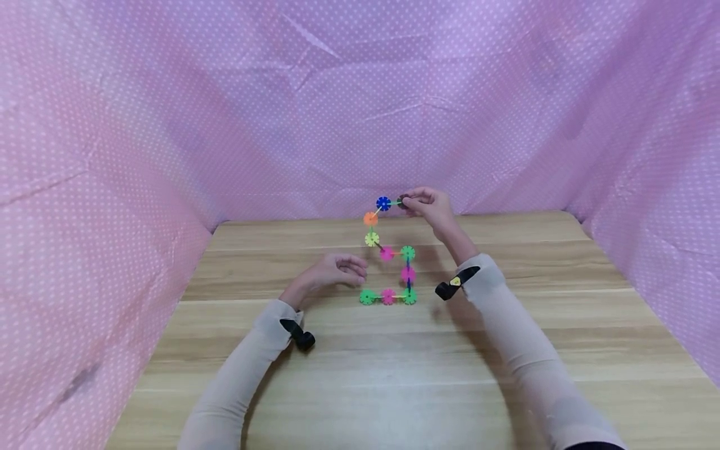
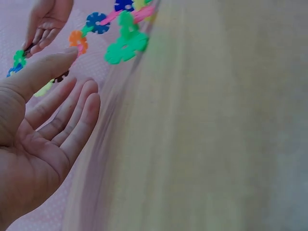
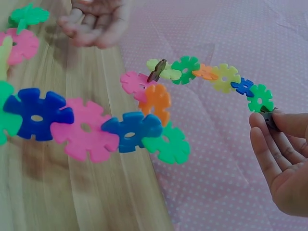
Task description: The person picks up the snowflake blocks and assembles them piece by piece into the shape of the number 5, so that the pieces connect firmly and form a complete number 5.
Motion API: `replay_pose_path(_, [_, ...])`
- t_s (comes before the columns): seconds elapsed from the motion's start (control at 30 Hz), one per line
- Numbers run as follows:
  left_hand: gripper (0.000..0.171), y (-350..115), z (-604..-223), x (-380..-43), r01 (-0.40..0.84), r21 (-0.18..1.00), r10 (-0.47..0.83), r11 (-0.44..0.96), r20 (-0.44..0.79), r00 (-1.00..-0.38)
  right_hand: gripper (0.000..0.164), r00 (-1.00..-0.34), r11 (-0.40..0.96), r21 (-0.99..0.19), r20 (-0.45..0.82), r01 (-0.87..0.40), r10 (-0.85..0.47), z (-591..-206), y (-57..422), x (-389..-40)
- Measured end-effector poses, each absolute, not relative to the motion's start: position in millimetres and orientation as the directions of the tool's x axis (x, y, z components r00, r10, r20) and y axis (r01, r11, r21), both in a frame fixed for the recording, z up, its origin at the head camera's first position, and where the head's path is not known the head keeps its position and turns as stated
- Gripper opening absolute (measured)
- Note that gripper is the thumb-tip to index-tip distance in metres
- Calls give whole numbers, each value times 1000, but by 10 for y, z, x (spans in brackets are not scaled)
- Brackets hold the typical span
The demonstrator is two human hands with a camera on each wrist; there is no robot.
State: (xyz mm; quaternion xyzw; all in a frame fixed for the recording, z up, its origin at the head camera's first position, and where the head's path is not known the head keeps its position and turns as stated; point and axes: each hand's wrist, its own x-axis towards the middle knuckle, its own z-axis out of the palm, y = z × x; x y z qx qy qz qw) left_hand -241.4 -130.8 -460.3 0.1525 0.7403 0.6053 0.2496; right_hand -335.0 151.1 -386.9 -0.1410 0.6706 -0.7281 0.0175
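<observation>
A chain of interlocking plastic snowflake discs [image 1: 408, 274] in green, pink, blue, orange and yellow bends in an S-like shape over the table. At its far end, my right hand [image 1: 432, 207] pinches a dark brown disc [image 3: 268, 118] between thumb and fingers; that disc joins a green one [image 3: 260, 98]. My left hand [image 1: 337, 270] is relaxed beside the chain's left side, above the green end disc [image 1: 367, 297]. In the left wrist view the fingers [image 2: 86, 110] are loosely extended, with nothing held between thumb and fingers.
A wood-grain table [image 1: 360, 387] lies under both arms. Pink polka-dot cloth [image 1: 337, 125] hangs behind it and along both sides, close to the table's far edge. Each wrist wears a black strap with a small camera [image 1: 450, 287].
</observation>
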Motion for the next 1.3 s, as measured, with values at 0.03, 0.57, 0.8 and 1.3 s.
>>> replay_pose_path(0.03, [49,-1301,-4607,-2408,-68,969,542,237,-189,-819,24,-958,-99,-981,186,-168,-218,-3863,1518,-3354])
replay_pose_path(0.57, [27,-1182,-4615,-2304,13,931,593,365,-222,-774,20,-950,-17,-986,163,-165,-267,-3727,1601,-3332])
replay_pose_path(0.8, [27,-1303,-4592,-2318,-12,937,545,350,-214,-811,24,-945,11,-985,163,-173,-283,-3692,1739,-3322])
replay_pose_path(1.3, [35,-1721,-4285,-2432,-2,890,435,456,-226,-872,29,-947,128,-985,71,-116,-312,-3731,2043,-3174])
